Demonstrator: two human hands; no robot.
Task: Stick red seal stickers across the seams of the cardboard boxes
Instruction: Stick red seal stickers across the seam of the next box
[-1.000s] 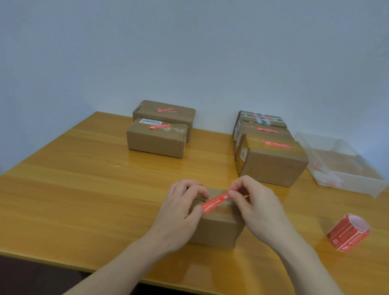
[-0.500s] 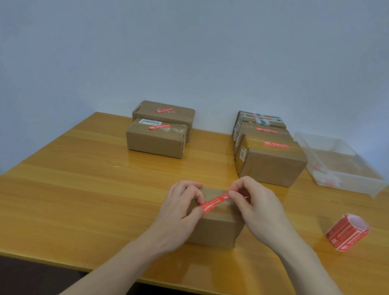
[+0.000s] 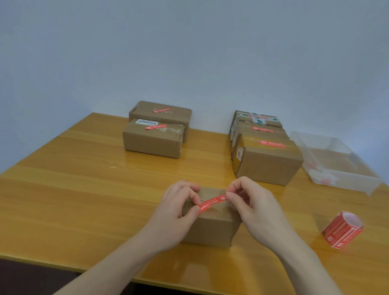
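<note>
A red seal sticker (image 3: 212, 203) is stretched slantwise over the top of a small cardboard box (image 3: 210, 226) just below the middle of the frame, near the front edge of the wooden table (image 3: 67, 195). The left hand (image 3: 173, 213) pinches the sticker's lower left end between thumb and forefinger, its other fingers curled over the box's left top edge. The right hand (image 3: 256, 209) pinches the upper right end between thumb and forefinger, the rest of its fingers loosely bent above the box's right side. Whether the strip already touches the cardboard along its length I cannot tell; it hangs very close to the top.

To the lower right of the frame, well apart from the right hand, a roll of red stickers (image 3: 342, 229) lies on its side on the table. Further back at the right edge sits a clear plastic tray (image 3: 338, 163); inside it lie a few small scraps, some pale and some reddish, too blurred to name.

Right of centre, behind the hands, three boxes stand in a row running away toward the wall; the nearest sealed box (image 3: 267, 162) bears a red strip on top, and so does the one behind it. At centre left, two flatter boxes (image 3: 153, 139) lie one behind the other, each with a red strip across its top, the front one also with a white barcode label.
</note>
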